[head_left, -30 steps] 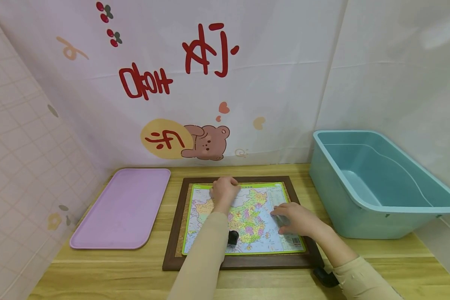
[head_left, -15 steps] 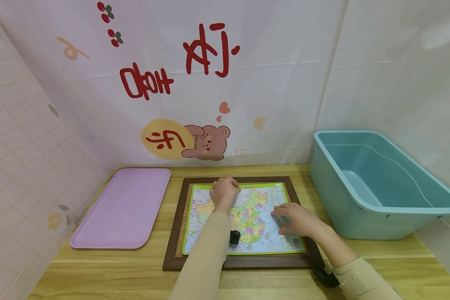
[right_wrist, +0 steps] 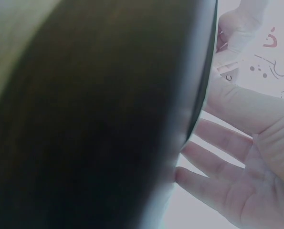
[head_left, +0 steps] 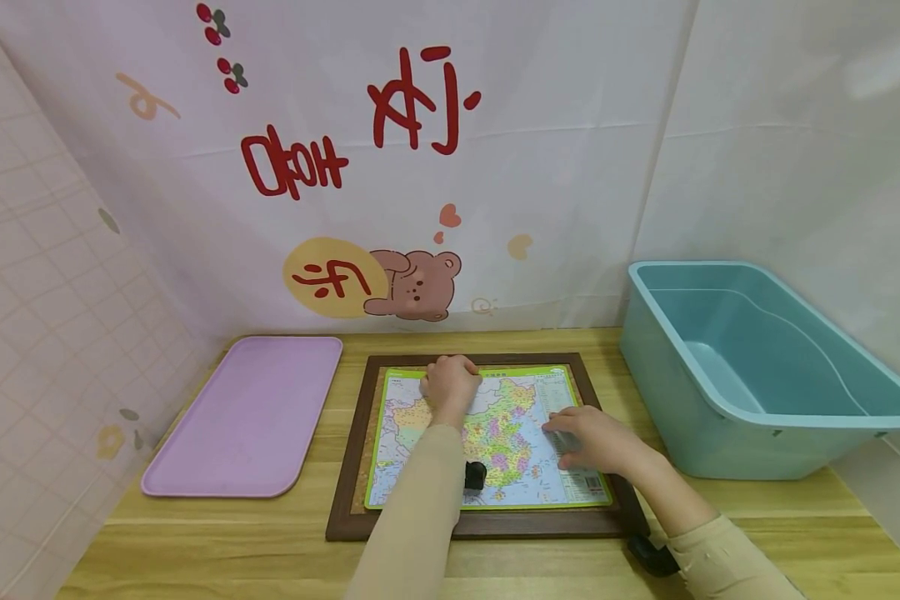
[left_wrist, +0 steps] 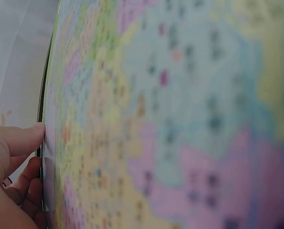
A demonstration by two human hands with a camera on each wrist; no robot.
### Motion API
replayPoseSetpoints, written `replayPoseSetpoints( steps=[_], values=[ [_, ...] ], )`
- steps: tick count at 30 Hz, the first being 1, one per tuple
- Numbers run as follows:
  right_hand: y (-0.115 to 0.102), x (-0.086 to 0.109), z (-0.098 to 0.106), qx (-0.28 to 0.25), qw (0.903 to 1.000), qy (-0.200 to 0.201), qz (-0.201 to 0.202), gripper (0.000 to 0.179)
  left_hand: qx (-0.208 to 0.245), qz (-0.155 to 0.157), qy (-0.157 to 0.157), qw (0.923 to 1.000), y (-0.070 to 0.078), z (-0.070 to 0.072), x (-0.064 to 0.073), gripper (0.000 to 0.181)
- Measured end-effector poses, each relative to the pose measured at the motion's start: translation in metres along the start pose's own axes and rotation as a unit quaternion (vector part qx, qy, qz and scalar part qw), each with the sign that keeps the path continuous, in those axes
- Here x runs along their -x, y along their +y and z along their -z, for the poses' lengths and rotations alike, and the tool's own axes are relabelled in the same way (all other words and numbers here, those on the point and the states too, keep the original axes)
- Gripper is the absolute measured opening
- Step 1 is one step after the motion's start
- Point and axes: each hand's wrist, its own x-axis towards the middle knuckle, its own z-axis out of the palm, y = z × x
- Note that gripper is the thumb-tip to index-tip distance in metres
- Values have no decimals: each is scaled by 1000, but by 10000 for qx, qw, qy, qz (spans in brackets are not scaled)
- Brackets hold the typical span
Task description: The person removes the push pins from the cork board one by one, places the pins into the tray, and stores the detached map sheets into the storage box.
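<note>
A map [head_left: 504,437] with a green border lies on a cork board in a dark brown frame [head_left: 547,523]. My left hand [head_left: 450,385] is near the map's top edge, its fingers curled. In the left wrist view its thumb [left_wrist: 25,138] reaches the map surface, with curled fingers below and nothing seen between them. My right hand [head_left: 592,437] rests on the map's right side. The right wrist view shows its fingers [right_wrist: 213,157] spread and fairly straight against the surface. My left forearm hides part of the map's lower left.
A purple tray [head_left: 247,417] lies left of the frame on the wooden table [head_left: 195,550]. To the right stands a deep blue-green tub [head_left: 690,392]. A white printed sheet [head_left: 547,167] hangs behind. Black wrist cameras sit on both forearms.
The left forearm has shifted slightly right while the left hand stays at nearly the same spot. The right hand and the map show no visible movement.
</note>
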Motion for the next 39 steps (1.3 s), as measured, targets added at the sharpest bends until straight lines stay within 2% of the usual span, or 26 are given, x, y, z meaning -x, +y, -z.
replayPoseSetpoints(
  steps=[9,21,30,39],
  values=[
    [1,1,0,13,10000,35,88,53,20,132,110,9999,2,-4,-1,11],
    [2,2,-1,43,10000,28,70,53,299,328,146,9989,1,-8,-6,21],
    [1,2,0,104,9998,89,116,53,475,452,90,9978,4,0,-3,20],
    [1,1,0,104,9998,72,126,52,614,575,-29,9965,3,0,-7,22]
  ],
)
